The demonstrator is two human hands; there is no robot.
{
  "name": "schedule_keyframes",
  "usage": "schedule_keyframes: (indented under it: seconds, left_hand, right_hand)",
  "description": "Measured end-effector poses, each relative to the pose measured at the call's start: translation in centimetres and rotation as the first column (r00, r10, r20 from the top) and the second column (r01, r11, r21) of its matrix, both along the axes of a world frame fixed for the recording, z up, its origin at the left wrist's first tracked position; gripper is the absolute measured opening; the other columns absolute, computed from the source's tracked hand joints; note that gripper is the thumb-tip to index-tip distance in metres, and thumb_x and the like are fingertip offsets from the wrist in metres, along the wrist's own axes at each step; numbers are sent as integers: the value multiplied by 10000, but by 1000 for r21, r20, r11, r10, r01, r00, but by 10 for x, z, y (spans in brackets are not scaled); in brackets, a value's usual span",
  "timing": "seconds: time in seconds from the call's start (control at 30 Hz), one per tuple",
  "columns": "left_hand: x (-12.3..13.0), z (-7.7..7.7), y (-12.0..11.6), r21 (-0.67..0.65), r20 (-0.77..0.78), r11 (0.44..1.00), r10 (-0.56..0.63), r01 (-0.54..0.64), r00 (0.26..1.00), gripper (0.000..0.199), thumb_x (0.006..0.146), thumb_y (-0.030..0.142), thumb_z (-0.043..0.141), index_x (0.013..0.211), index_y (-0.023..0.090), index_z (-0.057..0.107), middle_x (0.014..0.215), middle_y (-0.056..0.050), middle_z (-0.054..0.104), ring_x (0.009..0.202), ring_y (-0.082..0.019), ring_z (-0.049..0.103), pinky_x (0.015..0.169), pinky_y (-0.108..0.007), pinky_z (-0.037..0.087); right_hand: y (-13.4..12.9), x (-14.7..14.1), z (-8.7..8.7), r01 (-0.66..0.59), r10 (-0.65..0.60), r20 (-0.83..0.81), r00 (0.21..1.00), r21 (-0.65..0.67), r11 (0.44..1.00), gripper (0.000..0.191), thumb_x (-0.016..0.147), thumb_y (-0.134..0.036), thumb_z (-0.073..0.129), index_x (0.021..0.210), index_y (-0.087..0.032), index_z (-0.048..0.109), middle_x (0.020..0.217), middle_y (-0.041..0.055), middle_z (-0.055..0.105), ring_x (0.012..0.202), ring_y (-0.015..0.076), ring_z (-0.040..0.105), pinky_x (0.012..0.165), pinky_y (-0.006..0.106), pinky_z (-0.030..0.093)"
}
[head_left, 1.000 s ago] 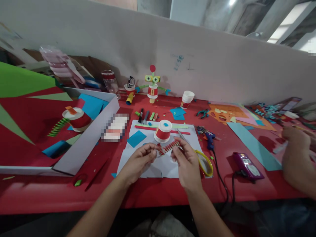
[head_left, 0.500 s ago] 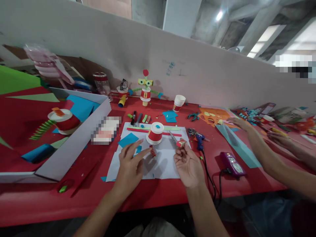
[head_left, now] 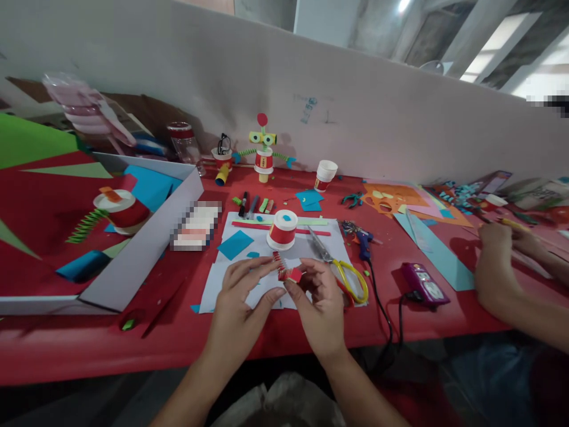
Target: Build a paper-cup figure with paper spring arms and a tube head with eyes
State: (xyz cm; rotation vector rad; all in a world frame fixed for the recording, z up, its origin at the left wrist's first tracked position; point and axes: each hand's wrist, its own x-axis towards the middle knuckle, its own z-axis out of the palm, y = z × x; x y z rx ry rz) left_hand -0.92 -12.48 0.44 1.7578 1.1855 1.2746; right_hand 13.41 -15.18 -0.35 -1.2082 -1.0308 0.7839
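Head view — both hands (head_left: 280, 293) hold folded paper strips (head_left: 287, 271) (red, pleated).

Looks like a craft workshop — beyond the fingers (head_left: 279, 292), a cup robot (head_left: 264, 155); right of them, scissors (head_left: 340, 270) and a glue gun (head_left: 364, 242).

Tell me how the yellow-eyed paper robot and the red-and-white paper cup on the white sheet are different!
The paper robot has a yellow eye piece and springy green arms; the red-and-white paper cup has neither. The robot has a round red piece on top; the cup has a blue one. The robot stands near the wall; the cup sits on the white sheet. Both have red-and-white bodies.
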Motion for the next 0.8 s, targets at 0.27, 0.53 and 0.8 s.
schedule_keyframes:
  seconds: [0.27, 0.53, 0.8]
  left_hand:
    - [7, 1, 0, -231, 212, 965, -76, 126, 974, 252, 791, 259, 728, 1036, 297, 769, 1094, -49, 753, 1074, -260, 653, 962, -392, 483]
    - [9, -9, 6, -430, 575, 886, 120, 174, 809, 194, 746, 299, 793, 906, 212, 726, 878, -8, 710, 853, -164, 629, 810, -281, 487]
    - [-8, -6, 19, -570, 816, 724, 443, 388, 372, 162, 761, 193, 803, 849, 193, 668, 884, 6, 707, 778, -106, 658, 746, -252, 560]
  right_hand:
    - [0, 1, -12, -53, 29, 217, 976, 107, 993, 346, 856, -163, 678, 1177, -276, 613, 1047, 43, 701, 939, 181, 673, 817, 324, 567]
    - [5, 13, -10, -136, 138, 309, 941, -26, 990, 467, 821, -240, 736, 1267, -266, 601, 999, 36, 728, 867, 195, 705, 814, 350, 584]
    - [11, 48, -8, -16, 25, 601, 799, -21, 1000, 216, 933, -301, 556, 1055, -253, 728, 892, 53, 744, 732, 217, 684, 680, 364, 539]
